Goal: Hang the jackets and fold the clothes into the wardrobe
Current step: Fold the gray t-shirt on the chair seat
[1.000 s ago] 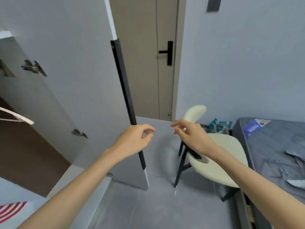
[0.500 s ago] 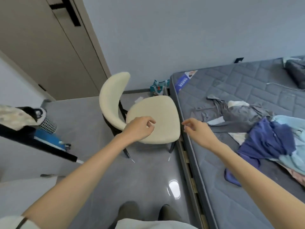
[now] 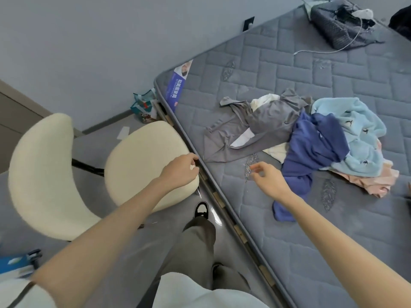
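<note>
clothes (image 3: 311, 138) heaped on mattress (image 3: 289, 252)

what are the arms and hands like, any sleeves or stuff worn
Both forearms are bare down to the left hand and right hand: no gloves, watch, bracelets or rings show. A white short sleeve with a thin dark trim line covers the upper left arm; the right arm's sleeve is out of frame.

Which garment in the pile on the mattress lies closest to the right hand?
The dark blue garment: its trailing end lies just beside the right hand. The grey garment, light blue fleece and pink piece lie farther off.
</note>
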A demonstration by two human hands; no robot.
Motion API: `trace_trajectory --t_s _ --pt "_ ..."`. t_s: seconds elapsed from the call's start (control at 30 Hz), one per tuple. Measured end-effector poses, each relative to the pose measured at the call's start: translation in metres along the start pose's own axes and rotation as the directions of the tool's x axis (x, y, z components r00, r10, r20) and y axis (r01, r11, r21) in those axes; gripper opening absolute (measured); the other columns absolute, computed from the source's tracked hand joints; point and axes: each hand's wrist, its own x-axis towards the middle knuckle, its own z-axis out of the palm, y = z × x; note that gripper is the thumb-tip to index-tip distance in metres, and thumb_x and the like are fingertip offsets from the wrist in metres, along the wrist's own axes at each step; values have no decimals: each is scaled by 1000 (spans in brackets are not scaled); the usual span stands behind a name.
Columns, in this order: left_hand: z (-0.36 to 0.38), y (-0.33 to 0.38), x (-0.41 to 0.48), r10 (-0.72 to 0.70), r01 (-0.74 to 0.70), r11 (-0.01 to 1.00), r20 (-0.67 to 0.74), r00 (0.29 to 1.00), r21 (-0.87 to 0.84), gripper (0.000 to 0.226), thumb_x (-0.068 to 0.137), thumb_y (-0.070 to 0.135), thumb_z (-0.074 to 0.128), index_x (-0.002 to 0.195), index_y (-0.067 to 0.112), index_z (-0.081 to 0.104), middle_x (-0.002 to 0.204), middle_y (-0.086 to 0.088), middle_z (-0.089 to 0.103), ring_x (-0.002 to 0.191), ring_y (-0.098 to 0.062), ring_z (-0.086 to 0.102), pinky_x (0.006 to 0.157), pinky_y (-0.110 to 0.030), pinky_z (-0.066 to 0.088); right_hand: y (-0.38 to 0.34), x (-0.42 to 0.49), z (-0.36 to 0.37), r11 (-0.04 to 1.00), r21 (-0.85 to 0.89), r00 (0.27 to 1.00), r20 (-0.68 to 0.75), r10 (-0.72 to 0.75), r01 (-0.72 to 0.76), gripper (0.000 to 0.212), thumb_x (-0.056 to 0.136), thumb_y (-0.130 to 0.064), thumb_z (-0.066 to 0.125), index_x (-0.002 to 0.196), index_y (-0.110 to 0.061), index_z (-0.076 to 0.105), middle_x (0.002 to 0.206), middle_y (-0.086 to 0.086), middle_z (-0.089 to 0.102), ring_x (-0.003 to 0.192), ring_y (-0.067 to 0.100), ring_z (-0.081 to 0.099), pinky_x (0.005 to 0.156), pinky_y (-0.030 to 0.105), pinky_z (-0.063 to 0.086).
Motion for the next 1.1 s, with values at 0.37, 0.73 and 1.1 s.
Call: trace_trajectory --t_s 0.37,0.73,1.1 --pt "26 -27 175 -94 108 986 111 989 -125 43 95 23 45 137 18 44 110 1 64 107 -22 56 87 -32 43 15 134 35 978 -59 971 116 207 -202 43 95 -16 49 138 -14 44 143 12 34 117 31 52 98 35 41" --pt "154 -70 276 -108 124 976 97 989 -180 60 97 26 48 150 34 21 158 -8 11 143 -28 18 111 -38 25 81 266 88 940 -338 969 216 121 -42 68 93 -9 46 152 -24 16 159 -2 9 129 35 39 93 45 45" --pt "187 -48 315 -411 333 811 -63 910 -480 46 90 17 63 132 20 45 131 -9 53 121 -29 47 91 -28 38 107 251 96 877 -481 978 190 83 19 28 88 0 43 113 -10 41 109 12 57 84 34 52 67 36 36"
